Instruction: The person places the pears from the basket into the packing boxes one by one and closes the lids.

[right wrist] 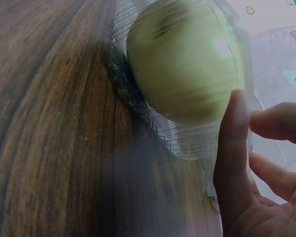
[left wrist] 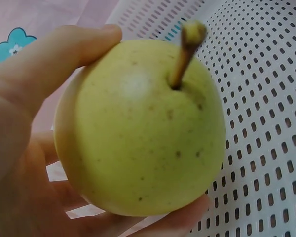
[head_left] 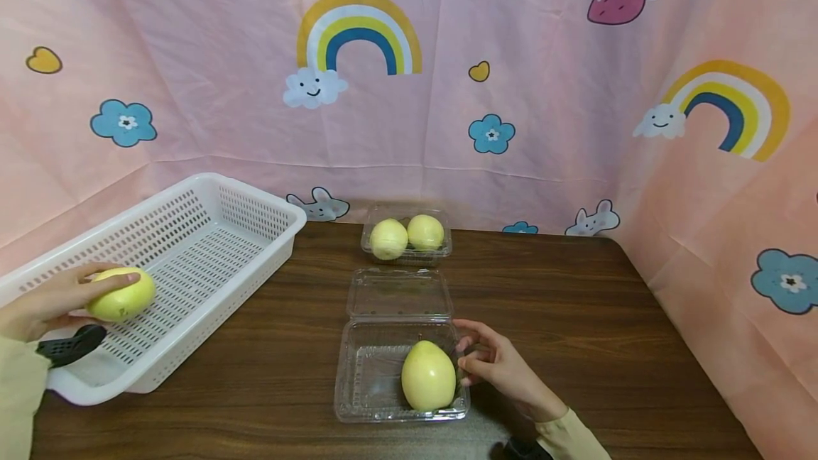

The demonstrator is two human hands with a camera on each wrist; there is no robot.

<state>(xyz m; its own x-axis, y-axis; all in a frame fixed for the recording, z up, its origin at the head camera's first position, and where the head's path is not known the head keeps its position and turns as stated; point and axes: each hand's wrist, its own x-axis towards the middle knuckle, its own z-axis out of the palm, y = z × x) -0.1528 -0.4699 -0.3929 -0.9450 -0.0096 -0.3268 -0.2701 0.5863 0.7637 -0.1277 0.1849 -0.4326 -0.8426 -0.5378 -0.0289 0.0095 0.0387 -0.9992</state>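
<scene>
- Evidently, the printed cloth (head_left: 543,105) bounds the work: it hangs close behind the far edge of the wooden table (head_left: 575,304) and beside its right edge, so reaching room lies mostly nearer the person.
- The white basket (head_left: 220,309) slants along the left side, probably to suit the left arm; its raised rim must be cleared by anything lifted out, and a widening strip of wood separates it from the boxes.
- The open box (head_left: 377,382) lies near the front with its lid (head_left: 399,295) folded back, which likely leaves its mouth free from the front and sides; room remains left of its pear.
- The far box (head_left: 415,260) sits near the cloth, just beyond that lid, perhaps to be out of the way.
- The left hand (head_left: 60,297) wraps thumb and fingers round 1 pear over the basket's near end, a full-width hold.
- The right hand (head_left: 505,368) appears to pinch the open box's right wall narrowly, probably steadying it.
- Of 4 visible pears, the held pear (head_left: 131,300) shows its stem in the left wrist view, the boxed pear (head_left: 429,376) sits towards the right wall, and 2 far pears (head_left: 388,239) rest in the far box.
</scene>
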